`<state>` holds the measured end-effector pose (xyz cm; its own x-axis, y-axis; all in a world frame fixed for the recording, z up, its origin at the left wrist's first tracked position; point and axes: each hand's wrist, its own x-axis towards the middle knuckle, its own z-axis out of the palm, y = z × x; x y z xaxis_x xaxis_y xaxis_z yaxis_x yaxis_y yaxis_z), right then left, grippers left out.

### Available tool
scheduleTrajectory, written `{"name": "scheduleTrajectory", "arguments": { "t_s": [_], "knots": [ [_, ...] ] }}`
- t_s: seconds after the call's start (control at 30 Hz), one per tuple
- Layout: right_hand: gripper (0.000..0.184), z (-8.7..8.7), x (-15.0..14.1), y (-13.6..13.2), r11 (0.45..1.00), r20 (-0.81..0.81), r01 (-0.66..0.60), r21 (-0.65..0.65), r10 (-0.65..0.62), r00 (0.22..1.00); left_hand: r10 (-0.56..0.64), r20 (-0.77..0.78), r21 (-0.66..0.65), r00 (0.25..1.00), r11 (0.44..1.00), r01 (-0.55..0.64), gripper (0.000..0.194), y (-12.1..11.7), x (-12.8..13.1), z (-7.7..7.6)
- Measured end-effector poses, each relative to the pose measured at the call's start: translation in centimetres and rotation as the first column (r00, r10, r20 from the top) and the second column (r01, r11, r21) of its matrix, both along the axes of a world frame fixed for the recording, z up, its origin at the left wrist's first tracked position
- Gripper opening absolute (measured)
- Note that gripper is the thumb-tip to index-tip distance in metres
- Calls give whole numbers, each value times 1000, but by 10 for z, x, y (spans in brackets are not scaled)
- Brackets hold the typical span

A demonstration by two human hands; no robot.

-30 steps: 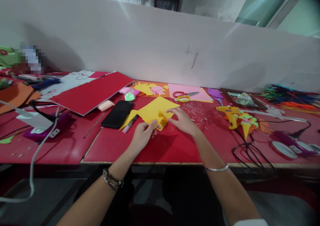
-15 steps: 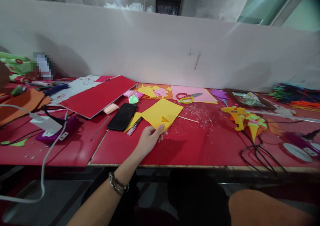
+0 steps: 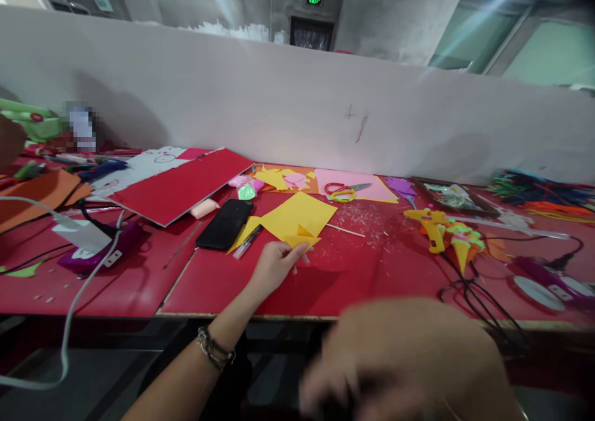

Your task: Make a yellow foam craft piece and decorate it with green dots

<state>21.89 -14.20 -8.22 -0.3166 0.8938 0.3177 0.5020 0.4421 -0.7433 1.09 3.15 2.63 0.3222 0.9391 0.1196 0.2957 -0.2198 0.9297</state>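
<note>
My left hand (image 3: pixel 276 266), a bracelet on its wrist, pinches a small folded piece of yellow paper (image 3: pixel 304 239) between thumb and fingers. Just behind it a larger yellow sheet (image 3: pixel 297 213) lies on the red table; whether the two are joined I cannot tell. Low and close to the camera, my right hand (image 3: pixel 400 359) is smeared by motion, so its fingers do not show clearly. Left of the sheet are a black phone (image 3: pixel 225 224) and a pen (image 3: pixel 250 238). A thin white stick (image 3: pixel 346 230) lies to the right.
Red-and-yellow scissors (image 3: pixel 344 193) rest on pink paper (image 3: pixel 372 185). A yellow glue gun (image 3: pixel 430 227) with black cords stands right, beside a paper cone (image 3: pixel 461 250). A red board (image 3: pixel 181 188) and a purple power strip (image 3: pixel 105 247) with a white cable are left.
My right hand has come up into the lower right of the view. The yellow piece in my left hand has tilted, its folded tip standing higher. The view has shifted slightly.
</note>
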Motion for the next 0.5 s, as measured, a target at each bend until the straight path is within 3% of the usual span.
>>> {"name": "scheduleTrajectory", "arguments": {
  "t_s": [0.1,0.13,0.17,0.2,0.27,0.33,0.4,0.5],
  "knots": [
    [21,94,3,139,1000,346,28,-11,-22,938,118,-8,65,993,991,-117,38,14,-4,5],
    [20,118,3,176,998,499,68,-9,-55,865,144,1,80,990,986,-143,37,20,-5,8],
    [18,134,4,204,975,619,214,57,-203,759,157,11,87,988,984,-157,36,27,-7,11],
    [16,143,4,224,958,656,275,86,-262,708,162,22,93,987,982,-163,35,34,-7,14],
    [9,142,6,243,945,701,315,84,-281,655,169,41,101,985,980,-172,34,52,-8,16],
    [6,129,9,246,947,733,314,63,-257,630,188,59,126,980,973,-194,33,72,-6,14],
    [10,117,11,245,958,757,284,39,-214,617,179,57,140,982,973,-185,32,92,-3,7],
    [15,113,12,247,973,794,229,24,-158,587,158,64,131,985,978,-165,34,117,2,-7]
  ]
}}
